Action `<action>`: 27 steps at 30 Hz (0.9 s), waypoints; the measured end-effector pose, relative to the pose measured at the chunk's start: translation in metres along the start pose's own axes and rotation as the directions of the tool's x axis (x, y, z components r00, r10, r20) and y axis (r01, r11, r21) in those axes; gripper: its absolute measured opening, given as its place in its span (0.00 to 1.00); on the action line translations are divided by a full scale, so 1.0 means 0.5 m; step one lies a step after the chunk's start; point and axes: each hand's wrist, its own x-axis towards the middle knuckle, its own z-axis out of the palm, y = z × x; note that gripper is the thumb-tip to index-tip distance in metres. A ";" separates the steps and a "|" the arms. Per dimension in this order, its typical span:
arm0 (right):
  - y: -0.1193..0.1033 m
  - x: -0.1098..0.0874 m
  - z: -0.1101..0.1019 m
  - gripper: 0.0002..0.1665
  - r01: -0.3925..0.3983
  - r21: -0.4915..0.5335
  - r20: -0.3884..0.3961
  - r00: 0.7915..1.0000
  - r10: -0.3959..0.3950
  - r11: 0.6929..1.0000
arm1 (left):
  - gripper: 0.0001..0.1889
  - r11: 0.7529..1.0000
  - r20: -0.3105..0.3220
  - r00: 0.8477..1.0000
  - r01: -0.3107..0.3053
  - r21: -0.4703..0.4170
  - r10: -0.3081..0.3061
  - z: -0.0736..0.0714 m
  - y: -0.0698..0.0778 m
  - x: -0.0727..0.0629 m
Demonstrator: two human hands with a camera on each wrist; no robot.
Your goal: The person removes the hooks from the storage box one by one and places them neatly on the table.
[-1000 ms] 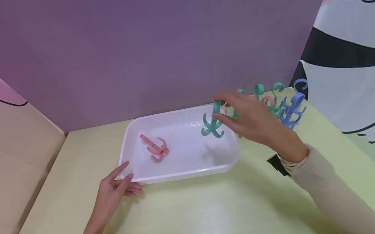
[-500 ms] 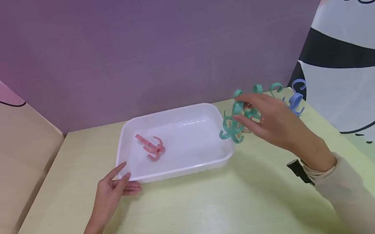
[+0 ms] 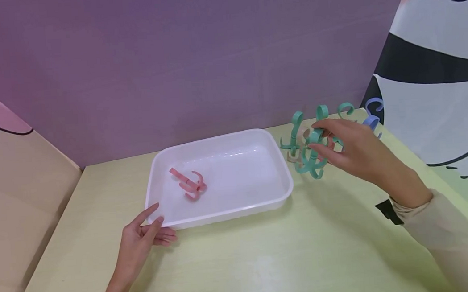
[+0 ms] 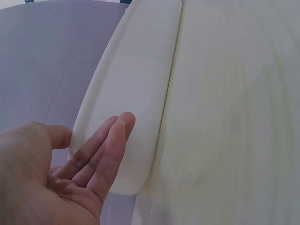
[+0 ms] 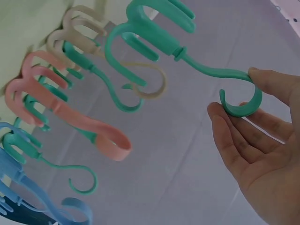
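My right hand (image 3: 355,149) pinches the curled top of a green hanging hook (image 3: 313,157) with several prongs. In the right wrist view, thumb and fingertips meet the curl of that hook (image 5: 159,33) while its prongs point away. My left hand (image 3: 137,241) holds the near left corner of a white tray (image 3: 240,181), thumb at the rim. In the left wrist view, the other fingers (image 4: 110,154) lie fairly straight along the tray's outer wall (image 4: 136,70). A pink hook (image 3: 190,184) lies on its side inside the tray, toward the left.
Right of the tray stand several upright hooks: green (image 3: 295,131), pink (image 5: 61,108), beige (image 5: 84,40) and blue (image 5: 28,183), partly hidden by my right hand. A purple backdrop (image 3: 173,69) rises behind the pale table (image 3: 241,266).
My right hand has carried the green hook rightward, from over the tray's right end to in front of the standing hooks. The left hand stays at the tray's corner.
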 end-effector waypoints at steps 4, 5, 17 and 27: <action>0.009 -0.003 0.014 0.24 -0.064 -0.004 0.087 0.994 0.064 0.998 | 0.26 1.000 0.001 1.000 0.010 -0.002 -0.010 0.002 0.001 -0.003; 0.010 -0.004 0.017 0.23 -0.078 -0.008 0.103 0.992 0.078 0.997 | 0.26 1.000 0.002 1.000 0.012 -0.002 -0.012 0.002 0.002 -0.004; 0.023 -0.008 0.031 0.23 -0.164 -0.084 0.186 0.967 0.177 0.983 | 0.27 1.000 0.021 1.000 0.016 -0.007 -0.016 0.003 0.005 0.002; 0.039 -0.012 0.044 0.23 -0.203 -0.090 0.254 0.942 0.219 0.975 | 0.26 1.000 0.016 1.000 0.025 0.018 -0.025 0.001 0.005 0.001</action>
